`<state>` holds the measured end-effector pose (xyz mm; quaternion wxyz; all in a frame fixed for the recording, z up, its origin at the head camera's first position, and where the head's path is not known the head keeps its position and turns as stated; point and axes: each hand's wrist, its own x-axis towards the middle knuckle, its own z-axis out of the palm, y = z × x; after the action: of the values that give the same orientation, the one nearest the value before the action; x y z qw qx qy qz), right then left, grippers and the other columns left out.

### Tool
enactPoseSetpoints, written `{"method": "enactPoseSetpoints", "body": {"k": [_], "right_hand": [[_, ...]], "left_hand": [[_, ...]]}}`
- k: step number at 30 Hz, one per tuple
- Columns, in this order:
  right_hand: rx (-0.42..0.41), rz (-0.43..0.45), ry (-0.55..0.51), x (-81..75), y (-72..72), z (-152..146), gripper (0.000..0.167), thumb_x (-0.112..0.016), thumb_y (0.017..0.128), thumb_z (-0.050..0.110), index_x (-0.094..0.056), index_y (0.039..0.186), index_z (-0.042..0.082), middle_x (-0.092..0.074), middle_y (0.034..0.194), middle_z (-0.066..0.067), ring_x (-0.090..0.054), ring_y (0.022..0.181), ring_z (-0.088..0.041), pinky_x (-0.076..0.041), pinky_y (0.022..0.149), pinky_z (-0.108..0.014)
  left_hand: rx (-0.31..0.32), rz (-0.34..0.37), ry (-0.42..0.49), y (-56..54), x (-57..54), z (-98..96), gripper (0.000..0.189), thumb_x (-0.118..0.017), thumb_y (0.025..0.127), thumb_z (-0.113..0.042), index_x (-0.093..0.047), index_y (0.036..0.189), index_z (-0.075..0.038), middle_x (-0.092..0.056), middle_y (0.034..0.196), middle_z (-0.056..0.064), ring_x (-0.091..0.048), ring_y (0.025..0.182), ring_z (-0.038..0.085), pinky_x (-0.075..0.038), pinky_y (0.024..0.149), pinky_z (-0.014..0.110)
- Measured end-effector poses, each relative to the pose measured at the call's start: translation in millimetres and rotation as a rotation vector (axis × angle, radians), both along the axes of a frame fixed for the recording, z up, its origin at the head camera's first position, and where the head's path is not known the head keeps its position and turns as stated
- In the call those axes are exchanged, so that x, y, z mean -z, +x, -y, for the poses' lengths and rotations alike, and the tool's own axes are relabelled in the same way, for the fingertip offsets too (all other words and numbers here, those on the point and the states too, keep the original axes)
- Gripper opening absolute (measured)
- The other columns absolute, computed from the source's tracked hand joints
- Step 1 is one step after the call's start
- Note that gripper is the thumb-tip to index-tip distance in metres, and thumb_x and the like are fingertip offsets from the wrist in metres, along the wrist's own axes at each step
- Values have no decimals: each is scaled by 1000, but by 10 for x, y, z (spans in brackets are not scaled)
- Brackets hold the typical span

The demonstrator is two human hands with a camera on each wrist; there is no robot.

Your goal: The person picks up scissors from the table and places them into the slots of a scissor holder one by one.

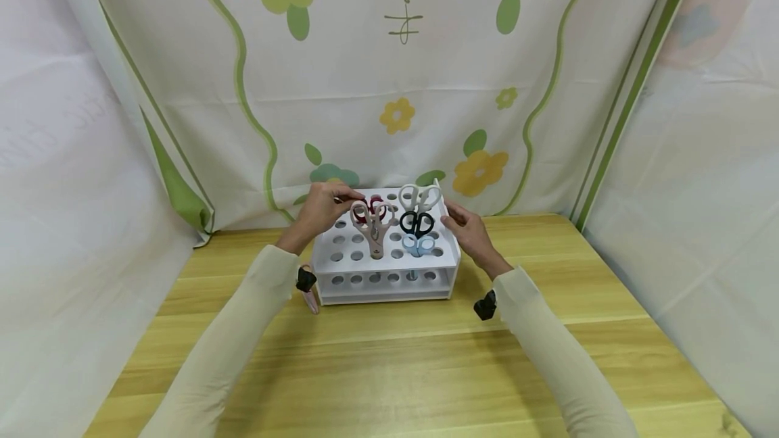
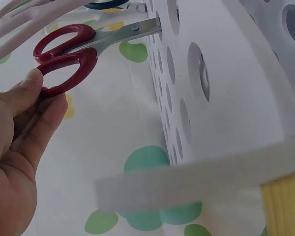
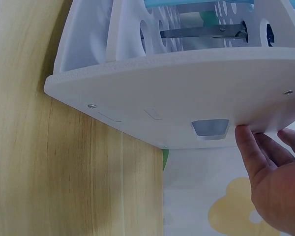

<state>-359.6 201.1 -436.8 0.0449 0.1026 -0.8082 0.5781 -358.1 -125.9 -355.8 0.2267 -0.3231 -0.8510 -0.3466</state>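
Observation:
Between thumb and fingers, my left hand (image 1: 322, 208) pinches one handle loop of the red scissors (image 2: 88, 63). Their blades point into a hole of the white rack (image 1: 377, 295), as the left wrist view shows. My right hand (image 1: 471, 232) has its fingertips against the outer face of the rack's right side panel (image 3: 152, 105). Pinkish-beige scissors (image 1: 376, 247) stand in the rack in front of the red ones. Toward the right, white scissors (image 1: 420, 207), black scissors (image 1: 417, 223) and light blue scissors (image 1: 417, 247) stand handles up, one behind another.
Pink scissors (image 1: 311, 300) lie on the wooden table (image 1: 389, 370) beside the rack's left end, partly covered by the left wrist's black camera (image 1: 306, 278). A flower-patterned curtain (image 1: 341, 127) hangs right behind the rack, and white cloth encloses both sides.

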Motion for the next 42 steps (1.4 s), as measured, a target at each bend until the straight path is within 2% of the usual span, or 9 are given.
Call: {"method": "enactPoseSetpoints", "body": {"k": [4,20,29,38,42], "right_hand": [[8,-21,3,50,-28,-8,53,-58,100,33,-44,149,18,-46,151,-13,-45,139,-29,-38,112,-46],[-8,-13,-21,51,-19,-15,53,-56,101,28,-41,150,16,-43,153,-14,-42,141,-31,-36,113,-47],[18,-25,-1,50,-25,0,51,-58,101,30,-45,149,16,-47,151,-12,-46,139,-28,-39,112,-44],[3,-40,-7,50,-26,-4,51,-57,101,28,-45,149,15,-47,150,-14,-46,138,-29,-39,111,-46],[-1,-37,0,56,-36,-14,52,-57,101,30,-43,150,16,-46,151,-13,-45,138,-28,-39,112,-45]], "left_hand": [[-2,5,15,-7,13,-2,14,-73,85,4,-79,95,-3,-74,93,15,-71,81,26,-59,69,32],[-13,35,59,-8,47,-23,13,-74,85,3,-79,95,-4,-75,96,15,-73,82,26,-59,69,31],[-28,0,72,-11,59,-50,13,-75,84,2,-79,93,-5,-76,95,15,-73,82,27,-59,68,32],[-3,-68,78,-29,73,-53,9,-76,83,-1,-80,91,-5,-76,91,14,-74,78,26,-59,66,35],[1,-72,75,-25,65,-62,9,-76,83,-2,-80,92,-5,-76,92,15,-74,79,26,-59,67,34]]}}
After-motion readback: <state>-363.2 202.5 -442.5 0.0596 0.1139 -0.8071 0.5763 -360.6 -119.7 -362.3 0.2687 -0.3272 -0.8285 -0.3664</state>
